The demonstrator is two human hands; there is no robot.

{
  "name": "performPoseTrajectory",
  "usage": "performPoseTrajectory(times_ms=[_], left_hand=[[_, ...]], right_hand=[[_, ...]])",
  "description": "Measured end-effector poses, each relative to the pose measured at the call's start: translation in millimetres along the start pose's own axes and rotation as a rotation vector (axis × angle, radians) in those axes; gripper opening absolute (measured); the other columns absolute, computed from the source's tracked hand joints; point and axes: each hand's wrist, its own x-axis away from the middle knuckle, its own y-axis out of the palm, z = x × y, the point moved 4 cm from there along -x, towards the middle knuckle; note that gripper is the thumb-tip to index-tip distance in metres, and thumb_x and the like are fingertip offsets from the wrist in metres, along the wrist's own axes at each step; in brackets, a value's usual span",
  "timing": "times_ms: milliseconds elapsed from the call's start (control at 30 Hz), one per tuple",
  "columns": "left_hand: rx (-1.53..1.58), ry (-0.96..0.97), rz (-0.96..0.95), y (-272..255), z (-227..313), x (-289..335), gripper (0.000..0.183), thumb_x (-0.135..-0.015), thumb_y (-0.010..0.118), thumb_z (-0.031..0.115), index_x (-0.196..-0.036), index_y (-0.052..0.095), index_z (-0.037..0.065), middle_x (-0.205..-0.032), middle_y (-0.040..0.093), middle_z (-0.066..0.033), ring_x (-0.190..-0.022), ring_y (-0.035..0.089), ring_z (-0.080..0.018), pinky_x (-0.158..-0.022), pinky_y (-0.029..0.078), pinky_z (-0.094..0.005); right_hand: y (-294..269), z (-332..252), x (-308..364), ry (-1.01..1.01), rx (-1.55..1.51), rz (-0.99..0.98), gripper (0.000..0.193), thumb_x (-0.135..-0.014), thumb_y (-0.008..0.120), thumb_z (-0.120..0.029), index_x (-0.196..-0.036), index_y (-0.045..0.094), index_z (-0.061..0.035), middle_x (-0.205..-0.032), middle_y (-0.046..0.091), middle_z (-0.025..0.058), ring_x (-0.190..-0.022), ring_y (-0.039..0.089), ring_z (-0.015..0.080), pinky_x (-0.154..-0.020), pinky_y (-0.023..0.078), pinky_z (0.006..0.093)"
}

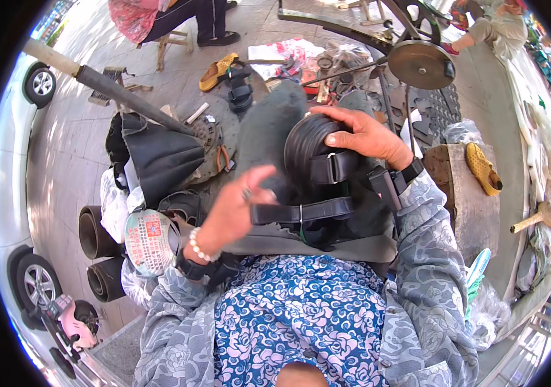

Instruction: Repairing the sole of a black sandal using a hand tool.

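Observation:
A black strapped sandal rests on my lap over a dark grey cloth. My right hand grips the far end of the sandal, thumb on its near side and fingers over the top. One wide strap with a fastening sits below that hand. Nearer to me, another black strap stretches sideways, with a thin light loop around it. My left hand hovers by the left end of this strap, index finger stretched out and thumb apart, slightly blurred. No held object shows in it.
Pliers and black leather lie left. A round tin stands near rolled material. Ahead are a black sandal, a yellow shoe and a machine wheel. A wooden box bears another yellow shoe.

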Motion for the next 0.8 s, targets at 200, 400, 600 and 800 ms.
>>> performPoseTrajectory(times_ms=[200, 400, 600, 800], left_hand=[[-0.487, 0.325, 0.350, -49, -3, -4, 0.047, -0.090, 0.052, 0.008, -0.135, 0.040, 0.001, -0.079, 0.053, -0.0002, -0.060, 0.047, -0.0048, -0.055, 0.040, -0.0205], [-0.161, 0.221, 0.032, -22, 12, -13, 0.047, -0.094, 0.044, 0.009, -0.140, 0.038, 0.009, -0.072, 0.048, 0.0011, -0.055, 0.042, -0.0039, -0.050, 0.037, -0.0196], [-0.251, 0.297, 0.067, -14, 3, -36, 0.041, -0.095, 0.044, 0.008, -0.136, 0.048, 0.012, -0.069, 0.046, 0.0022, -0.057, 0.039, -0.0047, -0.052, 0.035, -0.0200], [-0.270, 0.378, 0.120, -14, 0, -36, 0.039, -0.093, 0.045, 0.005, -0.131, 0.052, 0.011, -0.076, 0.053, 0.0014, -0.060, 0.038, -0.0069, -0.057, 0.037, -0.0220]], right_hand=[[8, 3, -17, -0.026, -0.130, -0.055, 0.055, -0.085, 0.061, -0.009, -0.136, 0.042, -0.0020, -0.130, 0.051, 0.0050, -0.114, 0.047, 0.0119, -0.100, 0.036, 0.0277], [8, 15, -22, 0.031, -0.177, -0.001, 0.052, -0.085, 0.062, -0.009, -0.134, 0.046, -0.0031, -0.128, 0.052, 0.0037, -0.113, 0.048, 0.0117, -0.097, 0.039, 0.0263], [8, 18, -26, 0.028, -0.149, 0.059, 0.048, -0.083, 0.067, -0.015, -0.129, 0.053, -0.0071, -0.118, 0.059, 0.0032, -0.107, 0.052, 0.0133, -0.095, 0.041, 0.0273], [8, 16, -25, 0.047, -0.127, 0.077, 0.045, -0.083, 0.066, -0.015, -0.126, 0.054, -0.0070, -0.117, 0.059, 0.0026, -0.107, 0.051, 0.0129, -0.095, 0.040, 0.0270]])
